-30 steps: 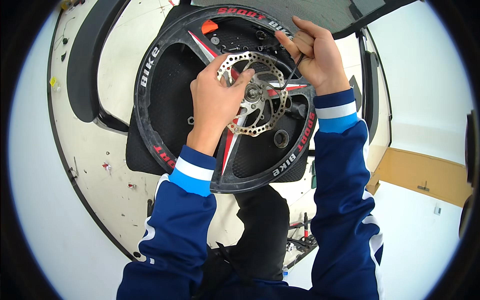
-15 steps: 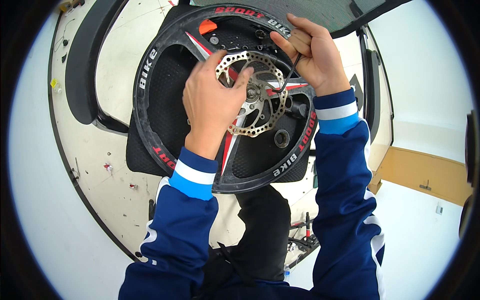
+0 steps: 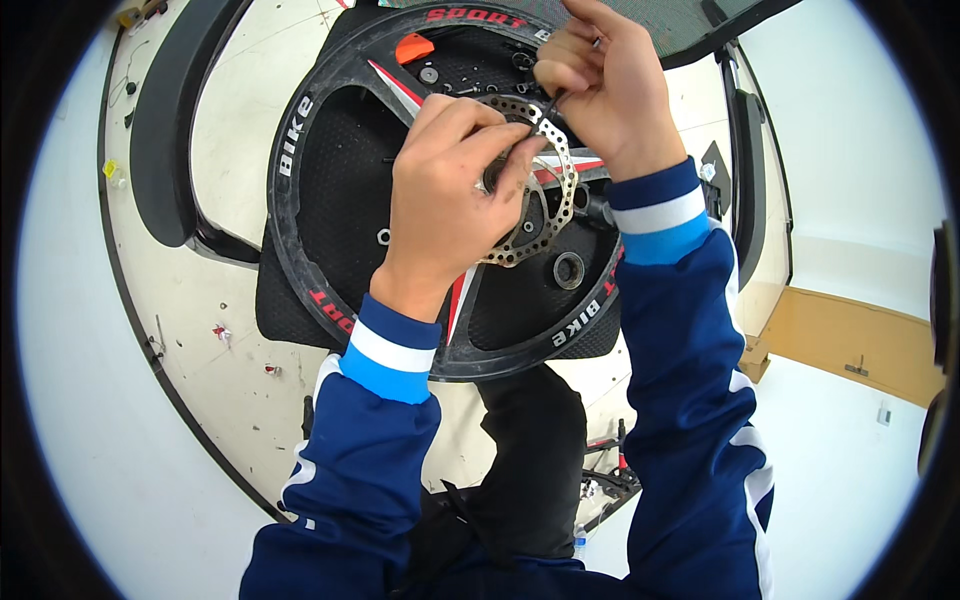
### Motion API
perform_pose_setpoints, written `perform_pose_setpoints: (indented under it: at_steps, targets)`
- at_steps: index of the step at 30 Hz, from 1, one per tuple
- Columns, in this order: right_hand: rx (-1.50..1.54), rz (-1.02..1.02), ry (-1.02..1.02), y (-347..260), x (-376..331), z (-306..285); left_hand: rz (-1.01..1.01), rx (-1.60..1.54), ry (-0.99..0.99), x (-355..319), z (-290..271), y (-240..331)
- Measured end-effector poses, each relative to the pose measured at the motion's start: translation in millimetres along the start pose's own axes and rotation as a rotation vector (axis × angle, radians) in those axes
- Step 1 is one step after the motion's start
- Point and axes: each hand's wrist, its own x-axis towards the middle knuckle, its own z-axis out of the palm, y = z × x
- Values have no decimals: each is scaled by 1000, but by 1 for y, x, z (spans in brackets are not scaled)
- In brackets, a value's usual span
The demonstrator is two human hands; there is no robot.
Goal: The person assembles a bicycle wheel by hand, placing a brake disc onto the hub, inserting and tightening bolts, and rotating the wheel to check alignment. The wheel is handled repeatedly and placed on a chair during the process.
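A black wheel (image 3: 292, 225) with three red-and-white spokes lies flat in front of me, a drilled silver brake disc (image 3: 567, 190) at its hub. My right hand (image 3: 612, 95) is closed round a dark L-shaped hex key (image 3: 549, 108), whose lower end points down over the disc. Right at that end, the thumb and fingertips of my left hand (image 3: 452, 190) are pinched together. Whatever small thing they may hold is hidden by the fingers. The left hand covers the hub and the disc's left side.
Under the wheel is a black textured seat (image 3: 290, 320). Between the spokes lie a black ring-shaped part (image 3: 568, 270), an orange piece (image 3: 413, 47), a round metal part (image 3: 429, 75) and several small bits. A curved black armrest (image 3: 165, 130) rises at the left; another (image 3: 748, 170) stands at the right.
My left hand has moved right across the disc, its fingers going from spread to pinched. The right hand has shifted slightly left and up, bringing the hex key's end to the left fingertips.
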Motion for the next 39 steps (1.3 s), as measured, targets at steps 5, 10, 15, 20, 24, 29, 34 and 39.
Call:
perform_pose_setpoints:
  at_steps: [5,10,15,20,24,29,34,39]
  targets:
    - [42,11,96,13,-21,8,-34,-65,-36,-2,3,-1]
    - [-167,8,235,18,-13,4,-167,68,42,2,-7,-5]
    - [-238,36,303,29,-8,-7,-430,184,-13,-8,-4,-19]
    - [-253,47,294,32,-4,-14,-597,57,-103,-12,1,-17]
    - [-272,52,298,30,-5,-12,-583,38,-112,-13,4,-19]
    - [-279,56,277,35,-4,-12,-599,-29,-107,-10,2,-16]
    - [-394,3,288,38,-7,0,-597,32,-123,-13,1,-18]
    - [-441,43,313,48,3,15,-638,-23,-122,-10,1,-17]
